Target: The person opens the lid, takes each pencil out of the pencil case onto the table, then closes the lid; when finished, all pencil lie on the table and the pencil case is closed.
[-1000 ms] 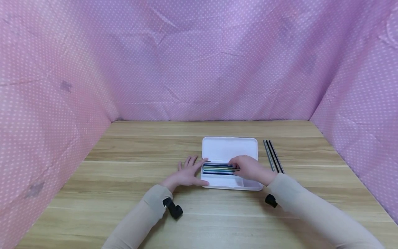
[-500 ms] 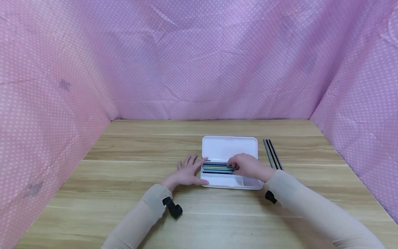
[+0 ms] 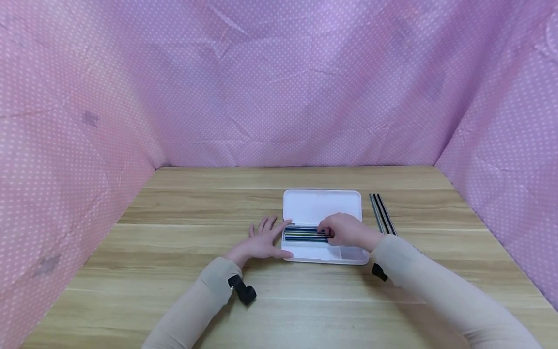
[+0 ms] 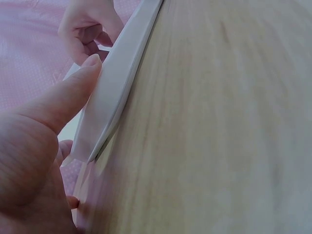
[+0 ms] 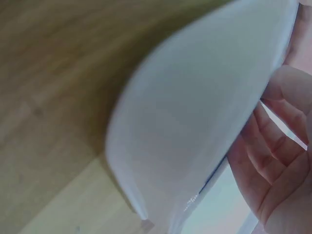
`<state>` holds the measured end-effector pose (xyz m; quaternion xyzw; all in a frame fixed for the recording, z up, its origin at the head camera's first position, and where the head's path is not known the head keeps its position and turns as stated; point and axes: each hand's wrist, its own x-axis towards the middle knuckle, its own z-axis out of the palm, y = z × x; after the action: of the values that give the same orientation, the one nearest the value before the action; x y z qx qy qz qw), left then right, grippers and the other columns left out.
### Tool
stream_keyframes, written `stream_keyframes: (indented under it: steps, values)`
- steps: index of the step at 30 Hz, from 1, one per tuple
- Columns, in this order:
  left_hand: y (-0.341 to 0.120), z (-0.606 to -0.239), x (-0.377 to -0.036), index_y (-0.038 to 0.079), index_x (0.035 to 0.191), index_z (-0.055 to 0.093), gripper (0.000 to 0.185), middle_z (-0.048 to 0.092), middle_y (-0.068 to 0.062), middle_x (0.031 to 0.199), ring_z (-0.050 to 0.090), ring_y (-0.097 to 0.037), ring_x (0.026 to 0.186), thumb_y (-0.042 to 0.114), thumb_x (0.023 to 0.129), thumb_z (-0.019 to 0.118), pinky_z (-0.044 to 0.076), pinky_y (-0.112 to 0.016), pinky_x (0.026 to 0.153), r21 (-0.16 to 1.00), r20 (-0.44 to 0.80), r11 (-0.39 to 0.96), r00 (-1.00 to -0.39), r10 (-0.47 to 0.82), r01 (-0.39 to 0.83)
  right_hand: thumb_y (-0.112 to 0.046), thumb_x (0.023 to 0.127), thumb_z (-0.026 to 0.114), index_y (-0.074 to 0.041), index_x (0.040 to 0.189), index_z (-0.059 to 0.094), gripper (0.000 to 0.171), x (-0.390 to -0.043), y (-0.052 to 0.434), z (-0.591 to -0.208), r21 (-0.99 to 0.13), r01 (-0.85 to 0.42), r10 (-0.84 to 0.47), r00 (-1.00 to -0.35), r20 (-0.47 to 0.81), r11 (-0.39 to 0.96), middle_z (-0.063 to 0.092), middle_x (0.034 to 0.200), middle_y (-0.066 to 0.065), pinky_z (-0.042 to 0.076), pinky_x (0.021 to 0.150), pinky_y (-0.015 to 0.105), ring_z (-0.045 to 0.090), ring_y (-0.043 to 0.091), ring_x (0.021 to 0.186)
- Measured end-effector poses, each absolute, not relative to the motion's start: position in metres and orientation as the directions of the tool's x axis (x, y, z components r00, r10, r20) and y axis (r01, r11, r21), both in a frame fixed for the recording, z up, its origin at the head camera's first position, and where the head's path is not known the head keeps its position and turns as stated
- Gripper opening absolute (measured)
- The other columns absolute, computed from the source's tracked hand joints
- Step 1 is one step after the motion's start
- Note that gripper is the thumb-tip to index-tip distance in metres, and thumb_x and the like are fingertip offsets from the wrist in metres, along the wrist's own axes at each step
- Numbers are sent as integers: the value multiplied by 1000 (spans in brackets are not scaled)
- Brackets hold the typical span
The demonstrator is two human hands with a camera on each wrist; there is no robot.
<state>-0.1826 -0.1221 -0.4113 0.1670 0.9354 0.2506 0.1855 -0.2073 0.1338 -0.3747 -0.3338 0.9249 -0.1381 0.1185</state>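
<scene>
An open white pencil case [image 3: 310,253] lies on the table with its lid [image 3: 321,206] folded back. Several thin dark, blue and greenish pencils [image 3: 301,233] lie side by side in its rear compartment. My left hand [image 3: 261,244] is spread at the case's left end, the index finger at the rear corner and the thumb on the front rim. In the left wrist view that thumb [image 4: 73,92] rests along the case's edge. My right hand [image 3: 346,230] reaches into the case, fingers curled at the pencils' right ends, which it hides. The right wrist view shows mostly the case's outer wall [image 5: 180,107].
Three more dark and silvery pencils [image 3: 382,213] lie on the table right of the case, partly behind the right forearm. A small divided section [image 3: 354,255] forms the case's front right corner. A pink dotted cloth [image 3: 279,87] surrounds the wooden table [image 3: 209,194].
My right hand has shifted slightly left and back over the pencils. The pencils have changed their order a little, a dark one now lying behind a teal one. My left hand stays put.
</scene>
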Motion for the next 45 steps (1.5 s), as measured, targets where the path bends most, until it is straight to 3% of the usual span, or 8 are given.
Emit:
stream_keyframes:
  steps: [22,37,45]
  values:
    - [-122,-409,-184,41,146,19,89,3,-12,157,-10,-38,143,58,74,68,-11,-65,106,531,-284,822,-870,402,206,-4,80,68,-12,104,69,24,-215,136,-374,-350,-613,-692,-702,-171,708,57,76,-7,42,71,25,48,10,71]
    - [-122,-409,-180,39,146,20,89,4,-12,157,-8,-38,143,58,74,68,-10,-66,106,538,-276,818,-873,401,205,-5,81,63,-12,105,67,25,-222,154,-374,-589,-529,-698,-711,-85,611,62,85,-4,46,71,23,54,9,79]
    - [-122,-409,-181,41,145,21,87,6,-13,157,-7,-39,143,58,74,68,-10,-67,105,539,-262,814,-876,406,216,-4,83,59,-3,111,63,28,-220,165,-376,-723,-402,-648,-757,-83,562,60,87,3,47,71,24,53,13,81]
